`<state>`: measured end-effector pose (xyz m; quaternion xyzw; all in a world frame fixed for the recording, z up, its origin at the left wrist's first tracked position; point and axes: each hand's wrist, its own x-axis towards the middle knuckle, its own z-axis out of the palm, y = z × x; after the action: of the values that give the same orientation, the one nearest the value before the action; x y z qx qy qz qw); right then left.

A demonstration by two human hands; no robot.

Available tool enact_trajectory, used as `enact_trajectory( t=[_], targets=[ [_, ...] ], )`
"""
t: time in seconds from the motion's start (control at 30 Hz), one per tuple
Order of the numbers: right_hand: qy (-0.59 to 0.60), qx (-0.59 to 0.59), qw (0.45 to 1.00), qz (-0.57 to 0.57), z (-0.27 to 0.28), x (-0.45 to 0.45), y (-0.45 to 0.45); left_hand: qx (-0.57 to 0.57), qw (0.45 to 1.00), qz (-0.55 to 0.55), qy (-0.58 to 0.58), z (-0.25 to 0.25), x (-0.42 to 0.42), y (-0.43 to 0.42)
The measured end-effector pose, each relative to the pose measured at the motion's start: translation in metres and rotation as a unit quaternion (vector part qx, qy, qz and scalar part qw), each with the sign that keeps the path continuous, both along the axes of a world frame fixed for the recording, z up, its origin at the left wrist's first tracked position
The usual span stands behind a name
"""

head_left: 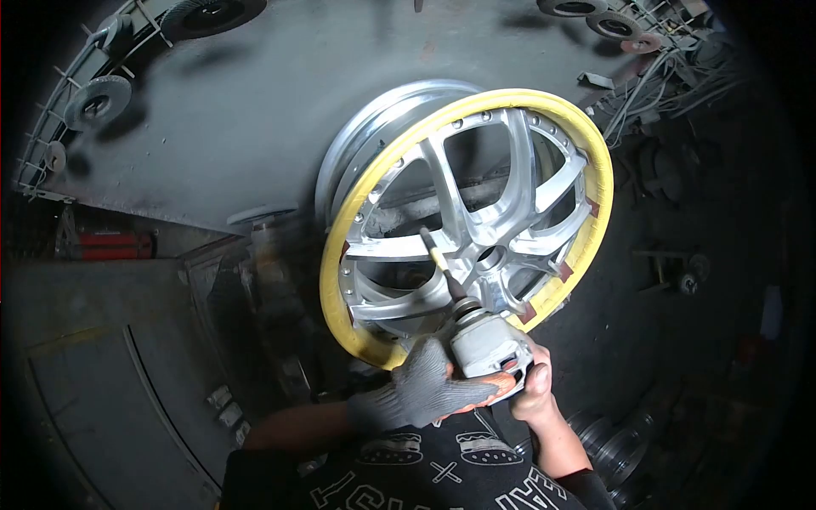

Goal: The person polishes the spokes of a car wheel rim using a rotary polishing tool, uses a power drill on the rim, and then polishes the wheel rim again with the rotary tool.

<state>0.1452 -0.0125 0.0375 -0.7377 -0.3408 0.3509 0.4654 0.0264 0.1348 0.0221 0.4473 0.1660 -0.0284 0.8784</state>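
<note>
A silver multi-spoke alloy wheel [518, 183] stands tilted before me, its outer lip wrapped in yellow tape [605, 183]. Both my hands grip a grey die grinder [486, 342] below the wheel's hub. Its long narrow bit [438, 257] points up across the left-hand spokes; I cannot tell whether the tip touches metal. My left hand [421, 384], in a grey and orange work glove, is closed around the grinder's left side and underside. On its right side my bare right hand [535, 387] is closed around the body, thumb uppermost.
Dark red patches [565, 272] show along the inside of the taped lip. Round discs [98, 102] hang on a rack at upper left, and more discs [614, 25] at upper right beside tangled cables [663, 89]. A grey cabinet [93, 382] stands at left.
</note>
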Motion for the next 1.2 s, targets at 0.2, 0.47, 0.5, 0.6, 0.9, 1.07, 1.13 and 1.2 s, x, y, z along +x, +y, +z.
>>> enact_trajectory(
  t=[0.2, 0.47, 0.5, 0.6, 0.9, 1.07, 1.13, 1.2],
  targets=[
    [0.005, 0.001, 1.0, 0.004, 0.004, -0.001, 0.011, -0.009, 0.995, 0.095, -0.039, -0.001, 0.0, -0.008],
    [0.014, 0.011, 0.999, -0.028, -0.011, 0.024, -0.016, -0.017, 0.998, -0.018, 0.049, 0.021, 0.03, -0.001],
    [0.018, 0.011, 0.999, -0.034, -0.012, 0.025, -0.018, -0.018, 0.998, -0.023, 0.058, 0.024, 0.033, -0.002],
    [0.012, 0.01, 1.0, -0.018, -0.015, 0.03, -0.022, -0.032, 0.999, 0.035, 0.021, 0.017, 0.035, -0.009],
    [0.001, 0.019, 1.0, 0.022, -0.002, 0.009, 0.002, -0.017, 0.999, 0.023, 0.032, 0.006, 0.003, -0.007],
    [-0.012, 0.029, 0.999, 0.038, -0.004, 0.001, 0.008, -0.012, 0.996, 0.083, -0.006, 0.005, -0.011, -0.004],
    [-0.034, 0.05, 0.997, 0.038, -0.003, 0.003, 0.005, -0.005, 0.997, 0.076, -0.006, 0.008, -0.007, -0.005],
    [-0.045, 0.045, 0.998, 0.019, -0.001, 0.007, -0.001, -0.066, 0.995, 0.071, -0.015, 0.011, 0.004, -0.009]
  ],
)
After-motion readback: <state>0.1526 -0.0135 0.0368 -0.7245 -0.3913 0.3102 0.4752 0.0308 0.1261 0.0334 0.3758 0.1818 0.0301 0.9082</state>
